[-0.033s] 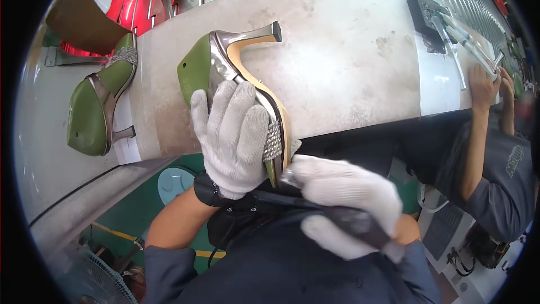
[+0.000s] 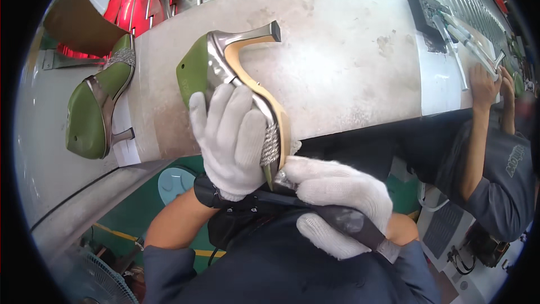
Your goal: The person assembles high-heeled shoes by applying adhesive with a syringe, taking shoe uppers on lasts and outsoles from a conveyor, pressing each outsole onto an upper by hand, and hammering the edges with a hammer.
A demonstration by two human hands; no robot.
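Two gloved hands work one high-heeled shoe [image 2: 242,84] at the tabletop [image 2: 349,62] edge: left hand [image 2: 230,141] grasps its upper, right hand [image 2: 337,202] clenches a dark tool [image 2: 337,217] at the toe. Trimming appears underway; next calls for steady guidance along the sole edge.

A long pale worktop [image 2: 349,62], scuffed and stained, curves across the view. At its left end a green high-heeled shoe form with a silver strap [image 2: 93,115] lies on its side beside a white sheet [image 2: 125,141]. Toward the right end sit a dark block [image 2: 424,14] and several slim tube-like tools [image 2: 458,36].
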